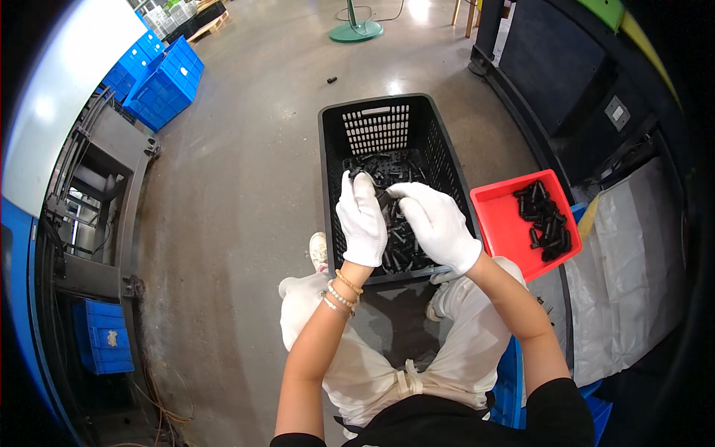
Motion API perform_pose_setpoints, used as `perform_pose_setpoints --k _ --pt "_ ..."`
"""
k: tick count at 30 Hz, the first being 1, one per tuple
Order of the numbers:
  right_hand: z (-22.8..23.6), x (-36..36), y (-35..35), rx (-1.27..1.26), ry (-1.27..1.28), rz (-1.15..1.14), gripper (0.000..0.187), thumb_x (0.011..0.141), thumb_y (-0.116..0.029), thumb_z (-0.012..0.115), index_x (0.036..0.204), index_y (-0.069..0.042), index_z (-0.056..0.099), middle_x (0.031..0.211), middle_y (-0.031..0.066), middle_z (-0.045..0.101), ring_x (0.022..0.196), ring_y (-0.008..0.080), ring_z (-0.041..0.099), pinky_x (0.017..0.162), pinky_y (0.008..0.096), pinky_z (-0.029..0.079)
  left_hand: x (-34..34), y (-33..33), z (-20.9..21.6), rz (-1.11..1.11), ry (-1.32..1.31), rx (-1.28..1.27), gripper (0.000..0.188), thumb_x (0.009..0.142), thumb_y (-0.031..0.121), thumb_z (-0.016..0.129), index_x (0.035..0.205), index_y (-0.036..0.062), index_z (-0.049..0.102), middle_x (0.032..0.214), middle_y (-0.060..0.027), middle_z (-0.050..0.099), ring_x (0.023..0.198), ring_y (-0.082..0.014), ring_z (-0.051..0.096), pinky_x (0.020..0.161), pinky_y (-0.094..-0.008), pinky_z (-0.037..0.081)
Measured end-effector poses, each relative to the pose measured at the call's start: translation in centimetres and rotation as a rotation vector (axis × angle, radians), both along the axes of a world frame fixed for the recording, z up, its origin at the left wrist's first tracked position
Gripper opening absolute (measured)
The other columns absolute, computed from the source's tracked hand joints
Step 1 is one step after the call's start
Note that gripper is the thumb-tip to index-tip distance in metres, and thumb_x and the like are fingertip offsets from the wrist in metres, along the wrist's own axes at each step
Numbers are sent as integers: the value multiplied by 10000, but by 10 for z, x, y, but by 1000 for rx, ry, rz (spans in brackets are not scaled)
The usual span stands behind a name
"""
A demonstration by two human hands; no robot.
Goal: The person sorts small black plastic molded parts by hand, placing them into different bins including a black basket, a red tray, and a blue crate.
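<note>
Crate point(439, 141) of small black pieces point(402, 249) at the centre of the dial

Taking the crate as the hub, with twelve o'clock straight ahead, both hands, in white gloves, are over its near half. The left hand point(362, 218) lies toward seven o'clock and points to twelve; its fingers sit close together, with something dark at the tips, though I cannot tell whether they grip it. The right hand point(438, 223) lies toward five and points to ten, thumb and fingers drawn in near a dark piece between the hands; whether they pinch it is unclear. Bracelets point(344, 292) circle the left wrist.

The black pieces lie loose across the bottom of the upright, slotted crate, which stands on the floor point(246, 194) before the person's knees. Just beside it, between three and four o'clock, a red tray point(514, 249) carries a pile of similar pieces point(551, 223), gathered toward its right side. One dark piece point(331, 80) lies apart on the floor at eleven. Blue crates point(167, 83) stand at ten, another blue bin point(110, 346) at eight, and a round green base point(356, 31) between eleven and twelve.
</note>
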State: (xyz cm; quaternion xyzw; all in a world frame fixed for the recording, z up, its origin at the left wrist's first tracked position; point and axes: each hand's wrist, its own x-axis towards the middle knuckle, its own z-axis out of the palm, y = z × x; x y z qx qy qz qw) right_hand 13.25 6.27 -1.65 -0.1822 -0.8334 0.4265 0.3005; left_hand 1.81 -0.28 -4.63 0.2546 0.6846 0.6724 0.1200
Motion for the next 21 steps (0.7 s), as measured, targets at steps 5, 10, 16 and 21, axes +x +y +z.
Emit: perform_pose_setpoints --k 5,10,16,21 --pt "-1 0 -6 404 -44 -142 169 865 -199 537 969 -86 609 793 111 618 689 290 628 595 380 502 3 1 0 70 235 -60 327 975 295 355 867 14 483 637 -62 469 570 -145 414 532 -307 365" --pt "1 1 -6 470 -50 -163 149 856 -197 554 957 -100 604 758 97 603 652 267 626 559 370 499 5 3 0 83 258 -89 314 971 271 372 882 -7 487 664 -94 485 603 -188 417 581 -338 376" --pt "-1 -1 -6 499 -50 -169 152 853 -197 559 962 -100 601 736 95 594 632 264 623 541 369 498 2 3 2 125 324 -133 445 946 265 463 1135 -136 490 646 -260 567 569 -398 554 534 -444 412" --pt "1 -1 -7 501 -62 -169 148 856 -203 554 952 -99 596 724 98 587 625 265 622 533 371 496 5 2 6 57 243 -68 367 970 287 338 808 3 503 642 -129 473 578 -229 435 568 -349 375"
